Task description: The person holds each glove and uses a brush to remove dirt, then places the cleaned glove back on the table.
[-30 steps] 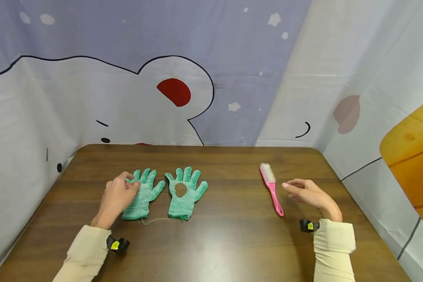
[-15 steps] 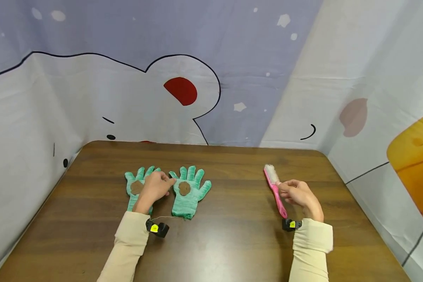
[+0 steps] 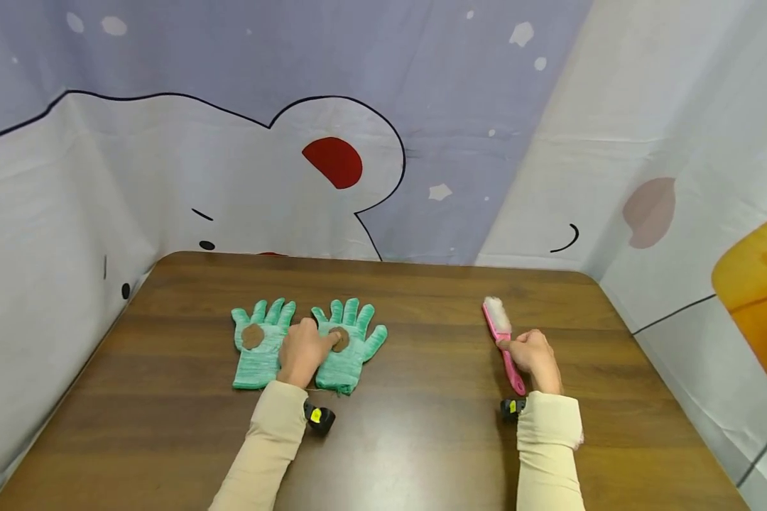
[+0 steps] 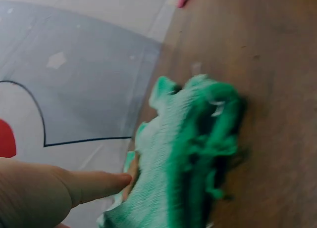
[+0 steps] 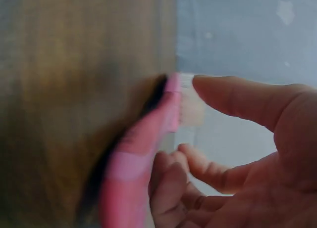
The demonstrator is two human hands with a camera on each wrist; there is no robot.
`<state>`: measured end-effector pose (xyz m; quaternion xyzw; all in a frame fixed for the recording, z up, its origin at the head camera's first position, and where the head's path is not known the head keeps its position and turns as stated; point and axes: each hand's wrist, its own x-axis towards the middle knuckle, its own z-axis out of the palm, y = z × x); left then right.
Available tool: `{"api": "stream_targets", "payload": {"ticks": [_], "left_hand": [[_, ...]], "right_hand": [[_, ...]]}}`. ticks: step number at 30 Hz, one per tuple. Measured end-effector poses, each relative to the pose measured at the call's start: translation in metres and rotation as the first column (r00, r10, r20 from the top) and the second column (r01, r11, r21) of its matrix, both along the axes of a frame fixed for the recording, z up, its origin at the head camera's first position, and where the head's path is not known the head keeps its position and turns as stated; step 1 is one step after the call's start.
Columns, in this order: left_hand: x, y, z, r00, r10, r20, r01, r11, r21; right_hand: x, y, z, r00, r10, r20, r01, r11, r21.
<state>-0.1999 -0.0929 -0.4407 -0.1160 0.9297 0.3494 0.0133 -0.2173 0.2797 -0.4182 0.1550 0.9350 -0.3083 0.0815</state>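
Note:
Two green knit gloves lie on the table: the left glove (image 3: 257, 365) and the right glove (image 3: 341, 370), each with a round brown patch on it. My left hand (image 3: 302, 353) is between them, and its extended digit reaches the brown patch (image 3: 341, 340) of the right glove. In the left wrist view that fingertip (image 4: 123, 181) appears at the patch's edge; contact is hard to confirm. A pink brush (image 3: 512, 370) with pale bristles lies farther right. Around its handle my right hand (image 3: 532, 353) hovers; the right wrist view shows thumb and fingers apart.
The brown wooden table (image 3: 415, 426) carries the gloves and brush. A loose thread (image 3: 324, 389) runs between the glove cuffs. A printed cloth (image 3: 447, 128) hangs behind the table and along its sides.
My left hand has moved right, from over the left glove to the right glove's patch, uncovering the left patch. My right hand has moved left to the brush handle.

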Motion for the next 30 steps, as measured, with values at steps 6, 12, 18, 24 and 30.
{"api": "stream_targets", "payload": {"ticks": [6,12,18,24,30], "left_hand": [[-0.004,0.008,-0.007,1.000,-0.010,-0.028,0.010,1.000,-0.011],[-0.006,0.009,-0.011,0.999,-0.020,-0.025,0.021,0.999,0.043],[-0.007,0.009,-0.013,0.999,-0.038,-0.021,0.039,0.996,0.075],[-0.009,0.008,-0.014,0.999,-0.050,0.005,0.049,0.996,0.071],[-0.006,0.010,-0.013,0.997,-0.079,-0.022,0.079,0.997,-0.005]], "right_hand": [[-0.003,-0.012,-0.005,0.999,0.022,0.039,-0.026,0.995,0.100],[-0.002,-0.018,-0.008,0.997,-0.032,0.074,0.023,0.993,0.119],[-0.002,-0.017,-0.006,0.993,-0.034,0.114,0.019,0.991,0.133],[-0.002,-0.015,-0.005,0.997,0.048,0.055,-0.054,0.991,0.121],[-0.003,-0.018,-0.004,0.995,0.098,0.005,-0.097,0.990,-0.103]]}}
